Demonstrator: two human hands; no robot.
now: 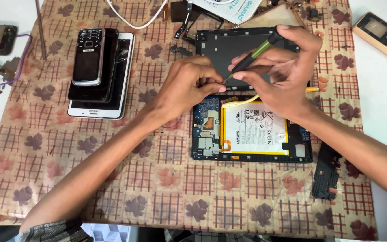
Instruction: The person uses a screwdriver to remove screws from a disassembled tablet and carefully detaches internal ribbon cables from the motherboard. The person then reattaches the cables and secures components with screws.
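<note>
Presently, right hand (283,74): fingers pinched round green-handled screwdriver (251,57).
Left hand (189,85): fingertips curled at opened tablet (251,130), frame centre; whether they grip anything, cannot tell.
Upper left: stacked phones (97,71).

phone repair bench | opened tablet (251,130) | stacked phones (97,67) | loose parts (325,172)

Open cloth (171,188): bare along the near edge and between the phone stack (98,71) and the opened tablet (251,130). Obstacles: back cover (229,45) just behind the tablet; black plastic strip (325,172) to its right; cables (135,20) and small parts crowd the far edge.
</note>
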